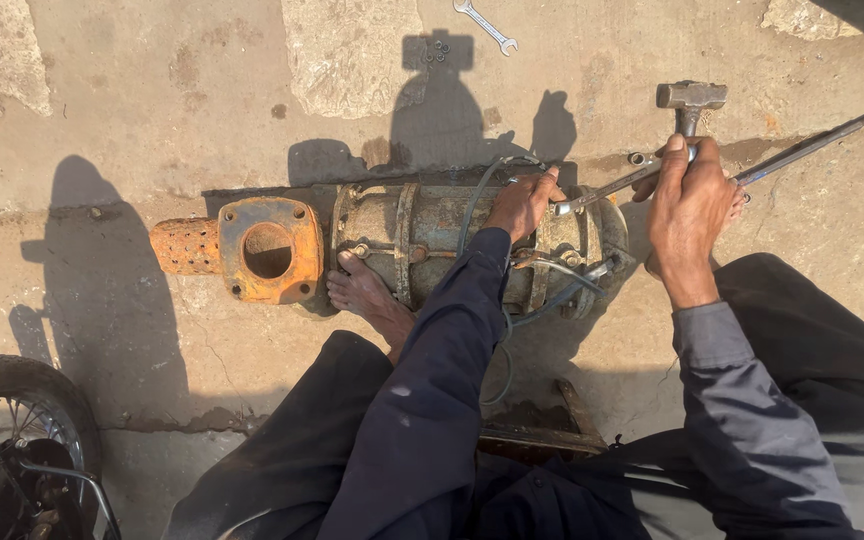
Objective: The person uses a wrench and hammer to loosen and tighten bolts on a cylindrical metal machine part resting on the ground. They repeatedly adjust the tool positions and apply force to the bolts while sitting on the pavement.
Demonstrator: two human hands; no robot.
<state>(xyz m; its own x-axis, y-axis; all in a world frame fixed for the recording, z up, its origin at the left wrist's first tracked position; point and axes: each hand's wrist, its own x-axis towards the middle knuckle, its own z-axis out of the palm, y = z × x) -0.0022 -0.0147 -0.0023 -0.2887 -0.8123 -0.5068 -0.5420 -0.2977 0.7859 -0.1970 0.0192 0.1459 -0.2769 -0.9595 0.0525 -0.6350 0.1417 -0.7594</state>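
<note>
A rusty grey pump body (422, 245) lies on its side on the concrete, with an orange flange (270, 250) and a perforated orange strainer (184, 246) at its left end. My left hand (524, 203) grips a long steel rod (812, 147) whose tip rests against the pump's right end. My right hand (690, 200) holds a hammer by the handle, its steel head (691, 96) raised above the rod. My bare foot (365, 290) presses against the pump's near side. Grey cables (492, 180) loop over the pump.
A spanner (486, 26) lies on the concrete at the top. A small ring-shaped part (638, 158) sits by the rod. A motorcycle wheel (14, 440) stands at the bottom left. A low metal stool frame (542, 425) shows under my legs.
</note>
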